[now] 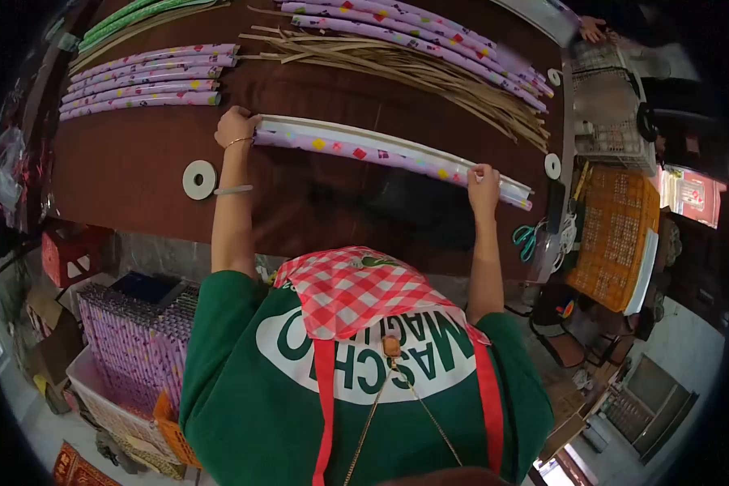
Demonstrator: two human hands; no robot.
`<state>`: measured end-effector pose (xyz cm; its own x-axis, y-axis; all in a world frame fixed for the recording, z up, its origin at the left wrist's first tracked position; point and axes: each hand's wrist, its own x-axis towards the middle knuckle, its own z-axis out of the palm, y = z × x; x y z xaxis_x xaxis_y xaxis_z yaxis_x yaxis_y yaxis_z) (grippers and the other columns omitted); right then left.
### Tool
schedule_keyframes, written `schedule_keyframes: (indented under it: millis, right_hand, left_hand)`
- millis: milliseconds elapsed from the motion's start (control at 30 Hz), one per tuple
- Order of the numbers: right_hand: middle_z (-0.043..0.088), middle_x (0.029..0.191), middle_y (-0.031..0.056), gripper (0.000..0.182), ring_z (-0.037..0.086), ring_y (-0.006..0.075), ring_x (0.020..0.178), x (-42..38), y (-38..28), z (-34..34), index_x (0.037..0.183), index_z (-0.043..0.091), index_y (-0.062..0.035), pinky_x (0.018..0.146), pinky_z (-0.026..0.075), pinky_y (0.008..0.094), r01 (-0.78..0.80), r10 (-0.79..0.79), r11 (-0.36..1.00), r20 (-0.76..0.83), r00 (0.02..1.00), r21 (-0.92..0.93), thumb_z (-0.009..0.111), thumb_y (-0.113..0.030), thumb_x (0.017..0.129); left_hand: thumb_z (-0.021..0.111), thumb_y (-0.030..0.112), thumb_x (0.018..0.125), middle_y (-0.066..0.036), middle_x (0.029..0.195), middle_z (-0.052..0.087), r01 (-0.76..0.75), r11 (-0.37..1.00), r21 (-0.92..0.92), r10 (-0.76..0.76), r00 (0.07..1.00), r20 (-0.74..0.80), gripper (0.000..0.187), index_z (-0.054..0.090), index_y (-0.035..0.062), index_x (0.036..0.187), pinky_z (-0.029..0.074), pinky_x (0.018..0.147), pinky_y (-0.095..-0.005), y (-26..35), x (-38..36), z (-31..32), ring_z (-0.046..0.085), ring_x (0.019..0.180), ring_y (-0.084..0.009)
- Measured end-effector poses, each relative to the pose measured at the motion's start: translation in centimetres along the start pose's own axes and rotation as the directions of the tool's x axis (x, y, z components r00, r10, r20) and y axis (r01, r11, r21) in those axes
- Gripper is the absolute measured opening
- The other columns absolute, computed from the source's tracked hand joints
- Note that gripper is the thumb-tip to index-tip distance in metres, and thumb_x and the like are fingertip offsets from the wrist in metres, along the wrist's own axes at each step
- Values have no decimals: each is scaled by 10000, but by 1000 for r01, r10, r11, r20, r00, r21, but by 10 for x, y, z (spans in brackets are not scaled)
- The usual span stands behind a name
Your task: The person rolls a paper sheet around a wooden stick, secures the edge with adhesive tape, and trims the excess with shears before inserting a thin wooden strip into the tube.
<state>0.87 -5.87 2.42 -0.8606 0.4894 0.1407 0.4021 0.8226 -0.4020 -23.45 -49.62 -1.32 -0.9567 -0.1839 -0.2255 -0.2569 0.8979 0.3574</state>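
Note:
A long sheet of lilac patterned paper (360,152), partly rolled with its white inside showing, lies across the brown table in front of me. My left hand (236,127) is closed on its left end, along with what looks like a thin pale strip on the far edge. Near the right end, my right hand (483,188) pinches the paper between thumb and fingers. A white roll of tape (199,180) lies beside my left forearm. Teal-handled scissors (526,240) rest at the table's right edge, beyond my right forearm.
Loose brown strips (397,71) lie beyond the paper. Lilac paper rolls (150,81) are at far left, with green rolls (130,23) behind them. Another tape roll (552,166) sits right. An orange crate (614,235) stands off the right edge. Another person's hand (593,29) shows at top right.

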Motion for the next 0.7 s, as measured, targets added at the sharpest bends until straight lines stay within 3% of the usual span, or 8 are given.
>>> schedule_keyframes:
  millis: [67, 233, 400, 467, 533, 567, 600, 700]
  right_hand:
    - [538, 889, 120, 149, 553, 306, 809, -8, -14, -12, 883, 566, -56, 710, 447, 398, -125, 125, 992, 38, 991, 9, 589, -179, 802]
    - [572, 851, 123, 144, 568, 276, 771, -15, -22, -8, 871, 569, -29, 694, 455, 367, -98, 110, 987, -93, 989, 126, 587, -161, 815]
    - [606, 838, 114, 142, 588, 259, 752, 1, -52, 7, 878, 581, -29, 680, 461, 351, -155, 174, 954, -51, 983, 258, 571, -161, 827]
    - [623, 852, 125, 158, 602, 266, 773, 9, -72, 11, 913, 585, -24, 682, 468, 346, -148, 129, 953, 85, 988, 266, 562, -156, 830]
    - [631, 846, 131, 160, 615, 265, 786, 20, -65, 17, 925, 592, -24, 687, 475, 345, -43, 19, 976, 114, 993, 213, 563, -141, 820]
    - [630, 847, 134, 153, 616, 264, 783, 26, -57, 23, 911, 595, -27, 684, 478, 346, 23, -47, 981, 118, 992, 195, 579, -140, 809]
    - [626, 845, 132, 151, 613, 266, 776, 28, -64, 22, 900, 596, -29, 679, 480, 342, -35, -1, 974, 159, 987, 223, 588, -147, 806]
    - [621, 806, 116, 136, 615, 219, 733, 32, -97, 24, 891, 608, -33, 670, 484, 312, 78, -113, 983, 219, 969, 164, 579, -132, 802]
  left_hand:
    - [719, 391, 639, -51, 898, 657, -22, 999, 24, 22, 1000, 3, 321, 664, 181, 876, 473, 735, -414, -3, 3, 1, 618, 881, -250]
    - [714, 369, 664, -49, 899, 655, -93, 995, 48, 91, 995, 37, 284, 662, 185, 875, 477, 740, -409, 1, 8, 1, 615, 890, -244]
    - [692, 333, 682, -52, 867, 660, -136, 991, -13, 137, 990, 31, 201, 686, 175, 807, 483, 732, -404, 3, 6, 2, 620, 861, -252]
    - [682, 303, 685, -61, 843, 659, -172, 983, -60, 172, 985, 2, 171, 688, 169, 791, 488, 723, -394, -2, 5, -1, 621, 840, -260]
    - [662, 211, 704, -81, 845, 656, -232, 953, -192, 221, 972, -78, 144, 675, 142, 830, 490, 728, -381, -12, 10, 12, 620, 833, -274]
    - [648, 178, 717, -98, 859, 653, -227, 925, -303, 202, 973, -113, 151, 665, 118, 854, 486, 740, -384, -18, 13, 21, 615, 847, -284]
    - [640, 169, 727, -110, 877, 650, -227, 908, -352, 187, 972, -144, 152, 659, 104, 863, 481, 751, -389, -16, 2, 10, 610, 865, -294]
    - [631, 189, 741, -131, 874, 647, -173, 896, -408, 104, 977, -187, 164, 657, 82, 861, 478, 762, -389, -19, -16, 8, 610, 857, -309]
